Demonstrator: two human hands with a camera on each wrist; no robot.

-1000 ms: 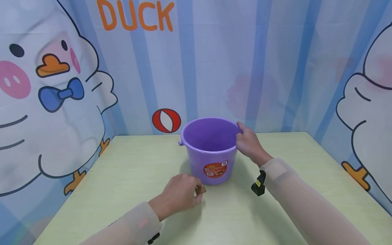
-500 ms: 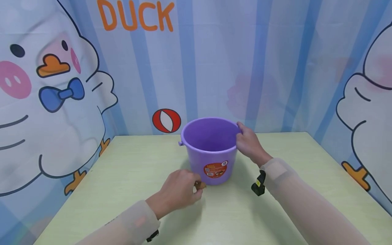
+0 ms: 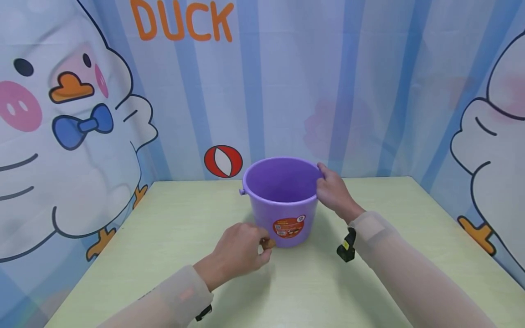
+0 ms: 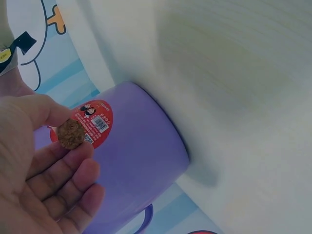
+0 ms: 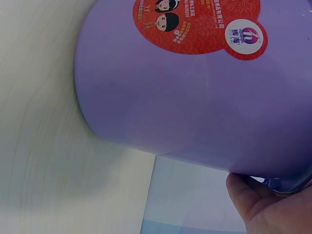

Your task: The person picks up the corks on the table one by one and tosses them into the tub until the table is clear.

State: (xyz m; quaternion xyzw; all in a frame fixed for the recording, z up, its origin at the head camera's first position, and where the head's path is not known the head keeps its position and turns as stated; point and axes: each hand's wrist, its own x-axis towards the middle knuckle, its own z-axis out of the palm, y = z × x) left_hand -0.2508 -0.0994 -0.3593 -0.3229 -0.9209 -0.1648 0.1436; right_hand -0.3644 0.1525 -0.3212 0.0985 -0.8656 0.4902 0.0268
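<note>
A purple bucket (image 3: 283, 214) with a red label stands upright on the table. The right hand (image 3: 335, 193) grips its rim on the right side; in the right wrist view the hand's thumb (image 5: 241, 195) lies against the outer wall by the handle mount. In front of the bucket's lower left side, the left hand (image 3: 242, 250) pinches a small brown cork (image 4: 71, 133) between thumb and index finger. The cork's round, rough end faces the left wrist camera, in front of the label (image 4: 100, 122). The other left fingers are bent loosely below it.
The pale wood-grain table (image 3: 180, 218) reaches back to a curtain (image 3: 283, 91) printed with ducks and blue stripes. A bucket handle part (image 4: 146, 219) shows in the left wrist view. A black wrist camera (image 3: 346, 246) sits on the right sleeve.
The left hand has moved slightly up and away from the person with the cork, which now overlaps the bucket's lower edge in the head view. The right hand and bucket have stayed put.
</note>
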